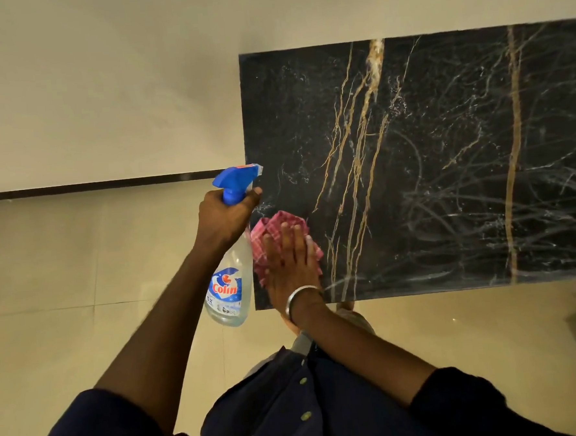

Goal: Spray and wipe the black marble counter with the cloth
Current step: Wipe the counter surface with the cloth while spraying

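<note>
Wiping step in hand. Left grip (224,218) curled round the spray bottle (229,290) neck, just off the tabletop (446,181) corner. Right grip (291,263), fingers flat, presses the cloth (270,227) onto that corner. Next, I judge: sweep rightward across the streaks.

Black marble surface (445,161), gold and white veins, wet streaks smeared across its right half. Pink checked cloth (271,226) lies crumpled at the near-left corner. Clear spray bottle (228,289), blue trigger head, hangs nearly upright just off the left edge, nozzle facing the stone.
</note>
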Available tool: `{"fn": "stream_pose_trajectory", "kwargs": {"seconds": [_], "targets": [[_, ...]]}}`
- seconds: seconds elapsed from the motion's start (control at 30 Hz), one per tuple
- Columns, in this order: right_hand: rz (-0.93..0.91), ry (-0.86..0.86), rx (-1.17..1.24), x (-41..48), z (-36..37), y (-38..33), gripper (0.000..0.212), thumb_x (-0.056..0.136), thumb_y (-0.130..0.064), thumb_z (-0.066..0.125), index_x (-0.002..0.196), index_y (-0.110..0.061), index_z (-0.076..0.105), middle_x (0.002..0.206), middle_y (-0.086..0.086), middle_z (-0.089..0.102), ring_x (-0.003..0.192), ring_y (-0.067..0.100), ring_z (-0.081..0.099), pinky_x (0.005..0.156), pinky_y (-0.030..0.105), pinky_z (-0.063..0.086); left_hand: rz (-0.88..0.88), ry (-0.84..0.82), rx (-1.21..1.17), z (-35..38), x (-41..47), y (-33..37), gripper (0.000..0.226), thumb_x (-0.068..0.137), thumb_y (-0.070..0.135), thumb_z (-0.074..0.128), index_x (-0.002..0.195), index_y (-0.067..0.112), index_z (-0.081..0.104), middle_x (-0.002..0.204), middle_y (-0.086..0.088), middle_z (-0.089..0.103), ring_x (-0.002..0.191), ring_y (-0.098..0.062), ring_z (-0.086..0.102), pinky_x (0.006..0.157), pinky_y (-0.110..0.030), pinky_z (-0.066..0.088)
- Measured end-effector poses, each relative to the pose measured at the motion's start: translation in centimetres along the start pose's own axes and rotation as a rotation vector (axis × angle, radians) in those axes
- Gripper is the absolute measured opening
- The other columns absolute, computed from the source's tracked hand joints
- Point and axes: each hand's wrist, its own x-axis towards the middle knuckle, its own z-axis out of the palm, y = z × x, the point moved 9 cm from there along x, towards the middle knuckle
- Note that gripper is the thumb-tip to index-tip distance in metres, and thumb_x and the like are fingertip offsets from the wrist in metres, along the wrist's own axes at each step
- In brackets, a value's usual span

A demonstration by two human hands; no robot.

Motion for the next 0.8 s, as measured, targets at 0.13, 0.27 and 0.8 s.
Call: {"fn": "stream_pose_trajectory", "kwargs": {"seconds": [0.13, 0.27, 0.8], "targets": [[-0.103, 0.013, 0.001, -0.4, 0.1, -3.8, 0.099, 0.094, -0.046, 0.043, 0.147, -0.011, -0.033, 0.161, 0.020, -0.020, 0.148, 0.042, -0.016, 0.120, 0.058, 0.004, -0.012, 0.010, 0.008, -0.6, -0.3, -0.2, 0.040, 0.090, 0.041, 0.061, 0.099, 0.002, 0.064, 0.073, -0.011, 0.061, 0.060, -0.016, 0.055, 0.060, -0.022, 0.046], [-0.216, -0.054, -0.066, -1.0, 0.9, -1.7, 0.092, 0.097, -0.052, 0.039, 0.151, -0.017, -0.027, 0.160, 0.015, -0.027, 0.148, 0.037, -0.022, 0.120, 0.055, -0.002, 0.004, 0.005, 0.002, -0.5, -0.5, 0.0, 0.038, 0.090, 0.039, 0.062, 0.099, 0.002, 0.065, 0.076, -0.014, 0.062, 0.061, -0.017, 0.056, 0.061, -0.022, 0.047], [0.225, 0.079, 0.000, -4.2, -1.2, 9.6, 0.084, 0.086, -0.044, 0.041, 0.158, -0.014, 0.009, 0.161, 0.026, 0.005, 0.149, 0.046, 0.006, 0.118, 0.059, 0.007, 0.032, -0.076, -0.029, 1.5, 0.2, 1.5, 0.039, 0.089, 0.040, 0.063, 0.099, 0.002, 0.065, 0.079, -0.017, 0.065, 0.066, -0.021, 0.060, 0.066, -0.029, 0.051]]}}
